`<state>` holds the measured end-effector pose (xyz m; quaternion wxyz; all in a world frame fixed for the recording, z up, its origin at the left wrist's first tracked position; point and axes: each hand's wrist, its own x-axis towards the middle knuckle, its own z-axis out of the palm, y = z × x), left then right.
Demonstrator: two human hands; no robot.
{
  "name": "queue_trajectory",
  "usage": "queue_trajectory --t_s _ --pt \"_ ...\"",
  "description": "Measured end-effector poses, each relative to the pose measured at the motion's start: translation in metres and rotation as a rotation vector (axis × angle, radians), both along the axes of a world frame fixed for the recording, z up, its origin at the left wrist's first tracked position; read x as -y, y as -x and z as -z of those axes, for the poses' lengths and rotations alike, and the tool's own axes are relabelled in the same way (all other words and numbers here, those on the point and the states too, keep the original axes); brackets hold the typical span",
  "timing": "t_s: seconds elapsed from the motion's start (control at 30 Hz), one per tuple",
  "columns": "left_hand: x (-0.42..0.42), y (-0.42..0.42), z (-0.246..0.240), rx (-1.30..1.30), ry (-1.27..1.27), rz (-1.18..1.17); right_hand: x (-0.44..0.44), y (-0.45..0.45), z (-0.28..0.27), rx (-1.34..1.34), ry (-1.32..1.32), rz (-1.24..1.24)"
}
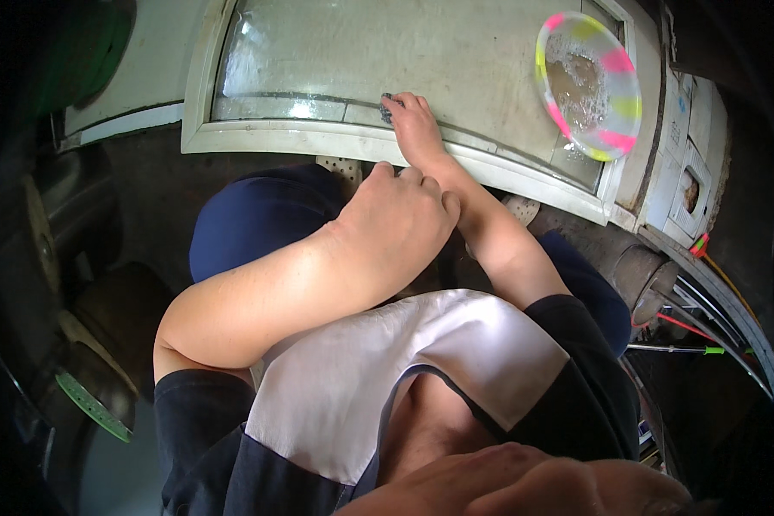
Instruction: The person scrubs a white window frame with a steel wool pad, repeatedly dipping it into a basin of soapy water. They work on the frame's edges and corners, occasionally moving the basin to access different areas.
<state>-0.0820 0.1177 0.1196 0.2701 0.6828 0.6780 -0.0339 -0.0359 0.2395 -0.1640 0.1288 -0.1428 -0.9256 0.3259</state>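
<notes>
My right hand (pixel 419 122) presses a dark grey scouring pad (pixel 386 108) to a wet glass pane (pixel 335 58), close to its near edge. A white frame (pixel 284 138) surrounds the pane, which lies flat before me. Nearer to my body, my left hand (pixel 400 219) is bent inward with curled fingers, beside my right forearm. Its back faces up, so the palm is hidden and I cannot tell whether anything is in it. At the pane's right end stands a pink, yellow and white plastic basin (pixel 622 106) of soapy water.
A green container (pixel 97 51) is at the far left. Perforated shoes (pixel 340 169) show under the frame's near edge. On the right are a white panel with a cutout (pixel 690 187), a cylindrical object (pixel 638 284) and metal strips (pixel 716 322). A green-rimmed object (pixel 93 406) is lower left.
</notes>
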Motion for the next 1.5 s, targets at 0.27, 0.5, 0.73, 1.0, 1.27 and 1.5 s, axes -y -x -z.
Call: queue_trajectory --t_s 0.27,0.5,0.73,1.0,1.27,1.5 --pt "0.014 0.001 0.003 -0.016 -0.066 -0.044 -0.119 -0.128 -0.009 0.158 -0.01 0.267" --pt "0.016 0.005 0.007 0.011 -0.134 -0.062 -0.124 -0.159 0.004 0.322 -0.073 0.73" --pt "0.009 0.016 0.011 0.109 -0.043 -0.135 0.009 -0.033 -0.017 0.085 0.116 0.313" --pt "0.01 0.023 0.018 0.159 -0.043 -0.174 -0.004 -0.106 -0.03 0.022 -0.004 0.287" --pt "0.007 0.028 0.014 0.174 0.048 -0.275 -0.002 -0.119 -0.03 0.078 -0.02 0.372" --pt "0.013 0.034 0.031 0.151 0.076 -0.335 -0.006 -0.118 -0.033 0.069 0.003 0.33"
